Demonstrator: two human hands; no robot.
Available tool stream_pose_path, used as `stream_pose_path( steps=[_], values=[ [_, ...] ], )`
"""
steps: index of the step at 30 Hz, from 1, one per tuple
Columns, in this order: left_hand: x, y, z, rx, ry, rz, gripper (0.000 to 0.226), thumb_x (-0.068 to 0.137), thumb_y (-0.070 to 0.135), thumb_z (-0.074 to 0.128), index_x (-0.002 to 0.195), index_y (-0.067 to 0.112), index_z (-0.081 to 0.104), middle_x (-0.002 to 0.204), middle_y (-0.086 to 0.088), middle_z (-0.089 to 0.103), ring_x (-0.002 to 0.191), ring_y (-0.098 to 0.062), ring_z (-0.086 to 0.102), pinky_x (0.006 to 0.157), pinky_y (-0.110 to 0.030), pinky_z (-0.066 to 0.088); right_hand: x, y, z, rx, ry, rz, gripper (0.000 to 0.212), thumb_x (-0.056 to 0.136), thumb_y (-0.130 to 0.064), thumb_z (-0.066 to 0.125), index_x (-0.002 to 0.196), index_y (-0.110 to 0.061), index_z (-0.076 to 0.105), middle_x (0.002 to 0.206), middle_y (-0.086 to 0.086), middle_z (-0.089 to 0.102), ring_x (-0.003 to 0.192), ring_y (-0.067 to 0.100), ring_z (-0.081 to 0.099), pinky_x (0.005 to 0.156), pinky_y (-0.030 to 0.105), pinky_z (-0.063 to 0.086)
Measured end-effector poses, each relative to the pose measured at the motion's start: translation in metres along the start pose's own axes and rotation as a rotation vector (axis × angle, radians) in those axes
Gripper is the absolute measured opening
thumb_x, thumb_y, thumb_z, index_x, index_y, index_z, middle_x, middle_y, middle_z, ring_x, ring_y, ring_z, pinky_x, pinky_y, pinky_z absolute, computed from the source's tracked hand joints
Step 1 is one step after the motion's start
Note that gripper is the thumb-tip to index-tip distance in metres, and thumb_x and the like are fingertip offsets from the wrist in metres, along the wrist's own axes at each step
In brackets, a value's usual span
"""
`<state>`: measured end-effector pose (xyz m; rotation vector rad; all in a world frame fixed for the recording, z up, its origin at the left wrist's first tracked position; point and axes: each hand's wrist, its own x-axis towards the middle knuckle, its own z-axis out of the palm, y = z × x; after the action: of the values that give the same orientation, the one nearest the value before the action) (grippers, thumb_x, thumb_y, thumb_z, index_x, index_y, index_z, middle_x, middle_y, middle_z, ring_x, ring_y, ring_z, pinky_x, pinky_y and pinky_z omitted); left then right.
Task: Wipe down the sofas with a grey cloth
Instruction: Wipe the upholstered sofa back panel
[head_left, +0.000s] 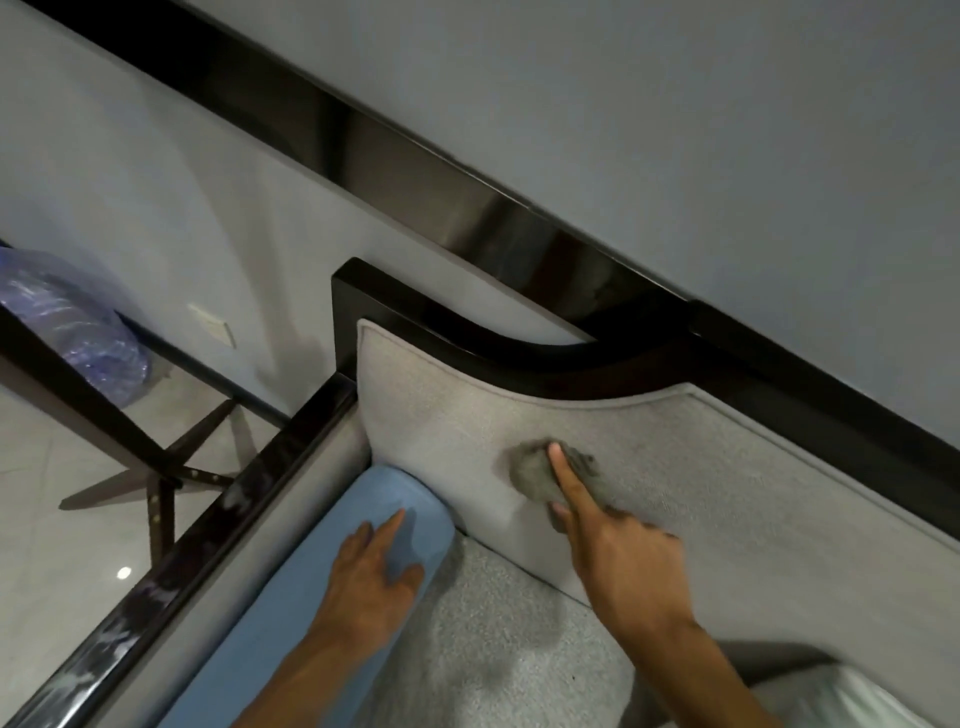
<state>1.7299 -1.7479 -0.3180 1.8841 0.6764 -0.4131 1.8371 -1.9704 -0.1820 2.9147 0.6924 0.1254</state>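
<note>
Centrally: grey cloth bunched against sofa backrest under right hand, fingers gripping, index straight; left hand flat, released, on bolster.

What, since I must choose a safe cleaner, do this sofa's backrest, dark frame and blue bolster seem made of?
Backrest: pale grey upholstery fabric, matt, with a fine grainy texture and a piped edge. Frame: hard, near-black and glossy with bright reflections, probably lacquered wood, though the look leaves that open. Bolster: light blue cloth cover, matt and smooth, with no shine.
</note>
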Motion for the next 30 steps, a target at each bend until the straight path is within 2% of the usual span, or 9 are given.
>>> stream_pose_path(
  steps=[4, 7, 9, 13, 15, 18, 23, 26, 30],
  values=[
    [0.0, 0.005, 0.002, -0.022, 0.001, -0.028, 0.068, 0.101, 0.041, 0.059, 0.158, 0.046, 0.022, 0.171, -0.002, 0.01, 0.158, -0.021, 0.007, 0.128, -0.042, 0.016, -0.012, 0.018, -0.01, 0.039, 0.02, -0.01, 0.063, 0.094, -0.046, 0.05, 0.154, -0.042, 0.028, 0.041, -0.007, 0.037, 0.028, 0.008, 0.027, 0.035, 0.015, 0.026],
    [-0.002, 0.009, 0.002, -0.046, -0.01, -0.049, 0.066, 0.101, 0.043, 0.058, 0.158, 0.045, 0.024, 0.171, 0.002, 0.014, 0.158, -0.019, 0.01, 0.128, -0.04, 0.016, 0.014, -0.011, 0.007, 0.094, 0.069, -0.008, 0.056, 0.104, -0.047, 0.035, 0.156, -0.039, 0.017, 0.043, -0.004, 0.048, 0.029, 0.008, 0.034, 0.034, 0.018, 0.032],
    [-0.003, 0.009, 0.001, -0.036, -0.016, -0.048, 0.066, 0.101, 0.044, 0.057, 0.158, 0.045, 0.024, 0.17, 0.004, 0.015, 0.157, -0.018, 0.012, 0.127, -0.039, 0.018, 0.036, -0.04, 0.019, 0.102, 0.084, -0.082, 0.055, 0.104, -0.051, 0.022, 0.155, -0.043, 0.003, 0.054, -0.001, 0.061, 0.038, 0.012, 0.051, 0.04, 0.022, 0.038],
    [-0.004, 0.002, 0.001, -0.062, -0.01, -0.047, 0.068, 0.1, 0.045, 0.059, 0.157, 0.047, 0.023, 0.17, 0.007, 0.014, 0.157, -0.017, 0.014, 0.126, -0.041, 0.022, 0.058, -0.082, 0.026, 0.069, -0.097, -0.232, 0.06, 0.107, -0.048, 0.031, 0.152, -0.046, -0.007, 0.082, 0.004, 0.071, 0.066, 0.02, 0.068, 0.055, 0.026, 0.041],
    [-0.006, -0.001, 0.0, -0.096, -0.007, -0.03, 0.067, 0.1, 0.043, 0.06, 0.156, 0.048, 0.023, 0.171, 0.007, 0.011, 0.158, -0.016, 0.009, 0.127, -0.04, 0.02, 0.061, -0.078, 0.017, 0.062, -0.13, -0.239, 0.058, 0.107, -0.045, 0.035, 0.156, -0.044, 0.005, 0.097, 0.006, 0.072, 0.074, 0.021, 0.069, 0.059, 0.03, 0.047],
    [-0.009, -0.002, -0.003, -0.131, -0.011, -0.015, 0.065, 0.102, 0.041, 0.058, 0.156, 0.048, 0.023, 0.171, 0.008, 0.007, 0.158, -0.013, 0.0, 0.128, -0.037, 0.013, 0.068, -0.071, -0.001, 0.131, 0.141, -0.33, 0.049, 0.096, -0.038, 0.061, 0.144, -0.033, 0.05, 0.118, 0.014, 0.063, 0.069, 0.024, 0.068, 0.054, 0.033, 0.055],
    [-0.009, -0.001, -0.012, -0.165, -0.004, -0.021, 0.065, 0.102, 0.043, 0.056, 0.156, 0.049, 0.021, 0.171, 0.009, 0.005, 0.158, -0.012, -0.005, 0.128, -0.033, 0.006, 0.113, -0.088, -0.003, 0.152, 0.35, -0.448, 0.045, 0.086, -0.026, 0.076, 0.128, -0.019, 0.063, 0.092, 0.016, 0.065, 0.066, 0.03, 0.061, 0.062, 0.039, 0.052],
    [-0.009, -0.002, -0.016, -0.175, 0.009, -0.014, 0.065, 0.103, 0.044, 0.054, 0.158, 0.046, 0.02, 0.171, 0.01, 0.003, 0.157, -0.011, -0.005, 0.126, -0.031, 0.003, 0.12, -0.091, 0.014, 0.044, 0.339, -0.486, 0.019, 0.094, -0.031, 0.062, 0.106, -0.019, 0.07, 0.082, 0.011, 0.067, 0.07, 0.03, 0.061, 0.067, 0.037, 0.041],
    [-0.01, -0.001, -0.015, -0.214, 0.016, -0.021, 0.066, 0.103, 0.046, 0.053, 0.16, 0.044, 0.02, 0.17, 0.013, 0.006, 0.157, -0.007, -0.005, 0.127, -0.03, 0.003, 0.131, -0.107, 0.02, 0.0, 0.37, -0.502, 0.031, 0.099, -0.04, 0.05, 0.086, -0.017, 0.068, 0.078, 0.009, 0.066, 0.065, 0.027, 0.058, 0.065, 0.036, 0.041]
  ],
)
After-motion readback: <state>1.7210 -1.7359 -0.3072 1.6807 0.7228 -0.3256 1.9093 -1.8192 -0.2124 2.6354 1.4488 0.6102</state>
